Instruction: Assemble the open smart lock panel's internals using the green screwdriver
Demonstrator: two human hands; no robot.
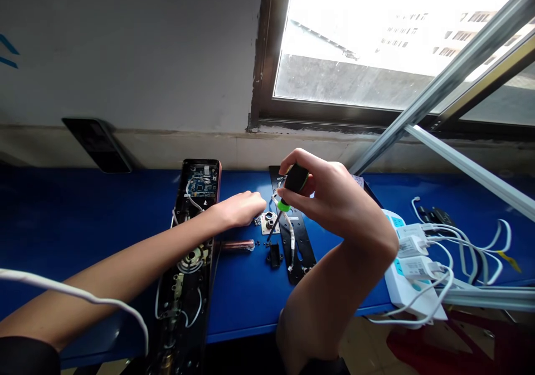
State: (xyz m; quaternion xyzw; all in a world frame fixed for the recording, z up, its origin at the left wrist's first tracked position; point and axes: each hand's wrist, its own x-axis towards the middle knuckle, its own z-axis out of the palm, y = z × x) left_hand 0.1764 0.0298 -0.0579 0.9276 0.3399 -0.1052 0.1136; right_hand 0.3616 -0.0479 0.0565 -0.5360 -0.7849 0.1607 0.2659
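Note:
My right hand (321, 191) grips a screwdriver (296, 179) with a black and green handle. Its shaft slants down to the left, the tip among small dark screws (267, 244) on the blue table. My left hand (244, 208) rests closed beside a small square metal plate with a round part (270, 223); whatever its fingers hold is hidden. More small screws lie just by those fingertips. Under my left forearm stretches a long black open housing (199, 180) with a circuit board inside. A black plate (298, 241) with a white cable lies beneath my right hand.
A small black bracket (275, 256) and a copper-coloured cylinder (238, 246) lie near the screws. To the right, a white power strip (395, 286) carries several chargers and cables. Metal frame bars (443, 63) cross by the window. A phone (98, 144) leans on the wall.

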